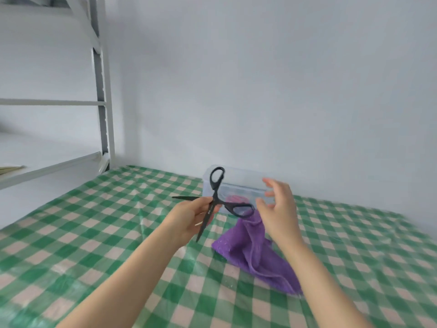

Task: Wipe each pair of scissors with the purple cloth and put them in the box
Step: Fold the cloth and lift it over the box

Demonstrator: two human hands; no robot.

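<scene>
No text, label, brand, number or sign can be read anywhere in this view. The scissors (214,201) are plain black, and any mark on the blades is too small and blurred to make out. The box (236,185) is clear plastic with something pink showing through its wall, but no lettering can be told on it. The cloth (255,254) is plain purple. The checked cover (118,221) bears only green and pale squares. The wall (260,79) and the shelf frame (104,91) are bare white, and the flat thing at the left edge on the shelf shows no writing.
</scene>
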